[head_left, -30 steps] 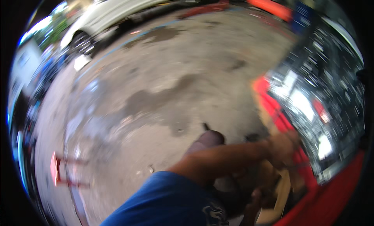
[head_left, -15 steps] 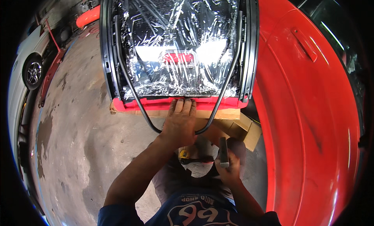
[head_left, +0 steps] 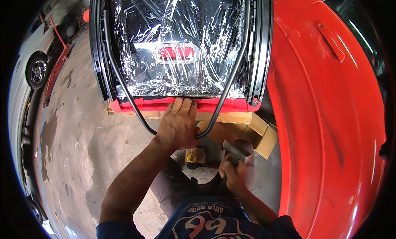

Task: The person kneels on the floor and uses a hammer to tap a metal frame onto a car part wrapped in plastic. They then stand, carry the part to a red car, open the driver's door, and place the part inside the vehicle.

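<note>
A black metal frame [head_left: 100,70] holds a dark panel wrapped in clear, wrinkled plastic film [head_left: 177,29]. Its near edge is covered by a red strip [head_left: 222,104]. My left hand [head_left: 177,125] lies over this strip with its fingers stretched flat, their tips at the border of the film. A bent black bar [head_left: 119,79] loops down from both sides of the frame and passes by the left hand at the wrist and thumb. Lower right, my right hand [head_left: 233,173] is closed round a hammer, its grey blocky head [head_left: 236,150] tilted above the fist; the handle is mostly hidden.
Cardboard boxes [head_left: 264,142] sit under the near edge. A yellow tape measure [head_left: 191,158] lies on the concrete floor [head_left: 74,132] between my legs. Close on the right stands a red car body [head_left: 330,127]. A white car [head_left: 31,53] and a red floor jack [head_left: 57,72] are at the left.
My right hand has turned, and the hammer head has swung from upright to a slant. The left hand stays on the red strip. The view has shifted slightly.
</note>
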Demonstrator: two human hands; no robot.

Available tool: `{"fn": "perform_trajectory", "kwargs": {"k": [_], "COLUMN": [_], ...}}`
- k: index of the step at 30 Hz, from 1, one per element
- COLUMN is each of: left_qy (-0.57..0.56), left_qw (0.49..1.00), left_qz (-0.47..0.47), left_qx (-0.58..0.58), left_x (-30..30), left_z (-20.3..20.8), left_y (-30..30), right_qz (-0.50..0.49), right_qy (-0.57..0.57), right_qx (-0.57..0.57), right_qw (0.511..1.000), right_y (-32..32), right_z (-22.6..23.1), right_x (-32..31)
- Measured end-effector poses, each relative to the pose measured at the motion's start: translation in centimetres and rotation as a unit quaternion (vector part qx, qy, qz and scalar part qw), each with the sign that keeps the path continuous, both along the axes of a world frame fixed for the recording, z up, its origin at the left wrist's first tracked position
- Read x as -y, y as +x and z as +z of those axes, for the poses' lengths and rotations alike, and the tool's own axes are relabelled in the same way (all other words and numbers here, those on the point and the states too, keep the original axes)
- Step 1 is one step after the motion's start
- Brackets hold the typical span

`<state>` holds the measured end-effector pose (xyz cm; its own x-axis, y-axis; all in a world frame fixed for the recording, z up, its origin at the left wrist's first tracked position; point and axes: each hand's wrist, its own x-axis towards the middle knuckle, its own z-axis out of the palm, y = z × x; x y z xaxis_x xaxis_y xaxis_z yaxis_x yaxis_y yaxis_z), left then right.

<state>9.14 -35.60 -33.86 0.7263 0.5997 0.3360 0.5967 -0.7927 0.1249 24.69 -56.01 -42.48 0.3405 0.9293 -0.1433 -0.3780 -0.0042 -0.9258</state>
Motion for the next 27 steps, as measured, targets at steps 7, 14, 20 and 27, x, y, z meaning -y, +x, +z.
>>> {"fn": "perform_trajectory", "kwargs": {"k": [7, 14, 20, 27], "left_qy": [-0.012, 0.002, -0.004, 0.0], "left_qw": [1.0, 1.0, 1.0, 1.0], "left_qz": [0.007, 0.001, -0.003, -0.007], "left_qx": [0.007, 0.007, -0.01, -0.001], "left_x": [0.3, -0.4, -0.3, -0.2], "left_z": [0.5, 0.0, 0.2, 0.5], "left_y": [0.3, 0.3, 0.3, 0.3], "right_qz": [0.12, 0.091, -0.041, -0.152], "right_qy": [-0.03, -0.027, 0.135, 0.122], "right_qx": [-0.056, -0.069, -0.025, 0.179], "right_qw": [0.991, 0.993, 0.99, 0.964], "right_y": [1.5, 1.4, 1.7, 3.7], "right_z": [-1.8, -3.3, -3.5, -2.1], "right_x": [1.4, 0.9, -1.4, -3.7]}}
